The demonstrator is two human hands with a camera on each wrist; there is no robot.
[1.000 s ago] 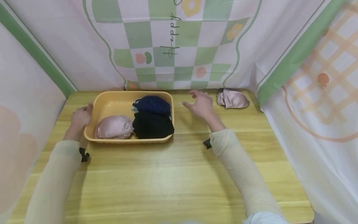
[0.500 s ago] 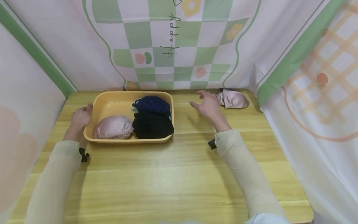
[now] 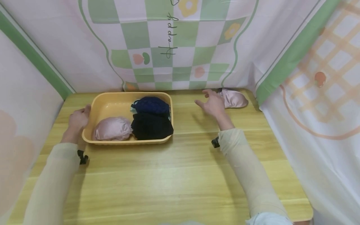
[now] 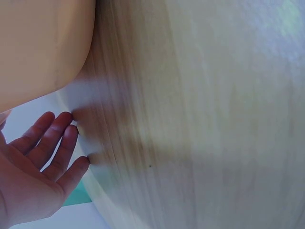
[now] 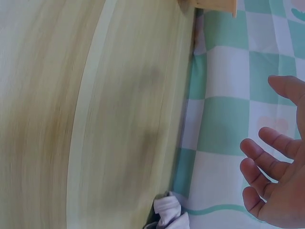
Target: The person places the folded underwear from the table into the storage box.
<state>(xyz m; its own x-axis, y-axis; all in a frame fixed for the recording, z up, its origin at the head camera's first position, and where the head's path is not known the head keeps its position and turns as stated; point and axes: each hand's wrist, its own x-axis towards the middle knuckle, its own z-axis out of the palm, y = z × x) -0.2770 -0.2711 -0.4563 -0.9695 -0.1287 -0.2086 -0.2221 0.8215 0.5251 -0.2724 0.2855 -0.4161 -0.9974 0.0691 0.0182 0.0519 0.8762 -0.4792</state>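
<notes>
A yellow plastic tray (image 3: pixel 127 142) stands on the table; my left hand (image 3: pixel 78 119) is at its left rim, thumb at the edge. In the left wrist view the fingers (image 4: pixel 62 157) are spread and lightly bent, tips close to the tabletop. Inside the tray lie a pink satin bundle (image 3: pixel 113 128), a navy fabric bundle (image 3: pixel 152 105) and a black fabric bundle (image 3: pixel 152 126). My right hand (image 3: pixel 215 105) hovers over the back right of the table, fingers loosely bent and holding nothing. Just right of it, partly overlapped, lies another pink satin bundle (image 3: pixel 235 98).
The wood-grain table (image 3: pixel 168 187) ends against a checkered green and white curtain (image 3: pixel 177 56) at the back. Further fabric hangings (image 3: pixel 315 103) close off the right side, and a pale one (image 3: pixel 25 125) stands on the left.
My right hand has moved right, away from the tray and up to the pink bundle at the back. The left hand has stayed at the tray's rim. The head view has shifted slightly.
</notes>
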